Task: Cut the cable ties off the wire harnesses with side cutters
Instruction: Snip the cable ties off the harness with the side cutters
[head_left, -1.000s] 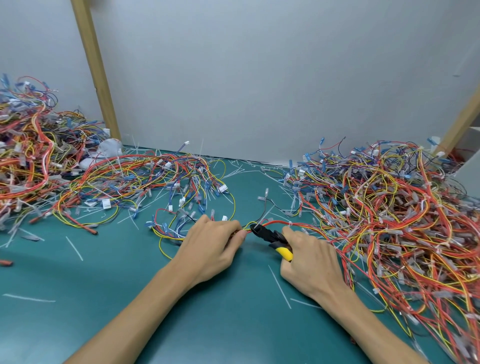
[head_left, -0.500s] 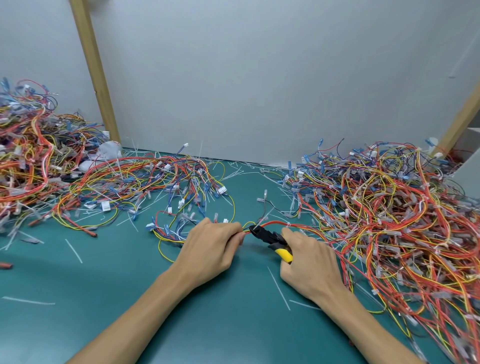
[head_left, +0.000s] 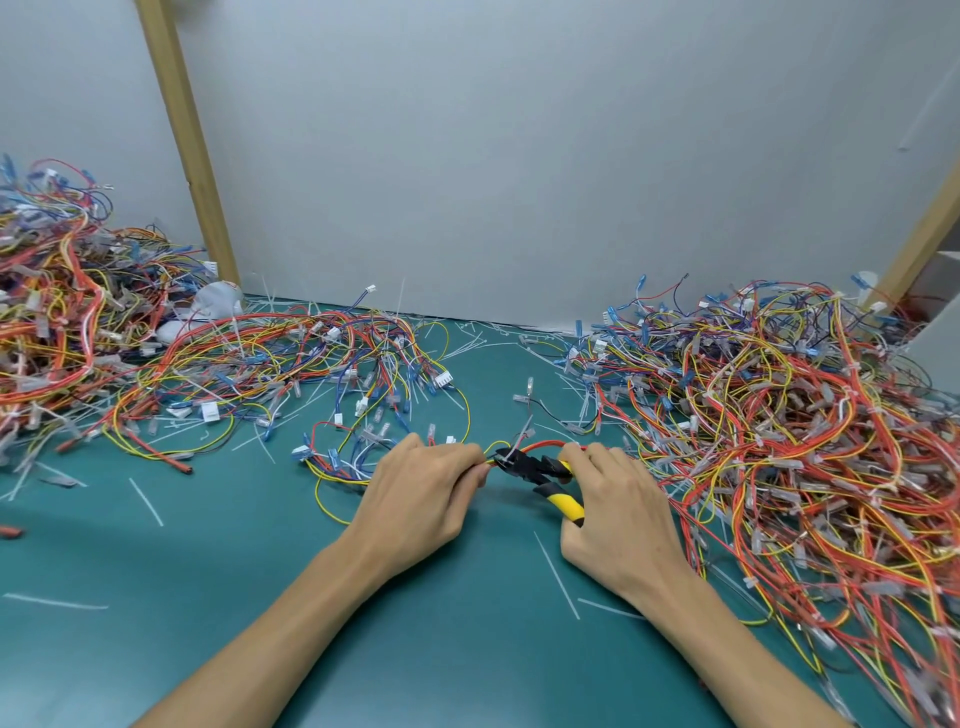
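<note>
Yellow-and-black striped side cutters (head_left: 550, 480), red-orange, yellow, blue wire harnesses (head_left: 779, 426), teal table (head_left: 208, 561).

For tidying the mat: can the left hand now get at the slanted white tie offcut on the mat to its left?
Probably yes: only bare mat lies between the left hand and the offcut. But it grips wires, so it must let go first.

Side cutters (head_left: 540, 475) at hand-held wire harness (head_left: 540, 445)
</note>
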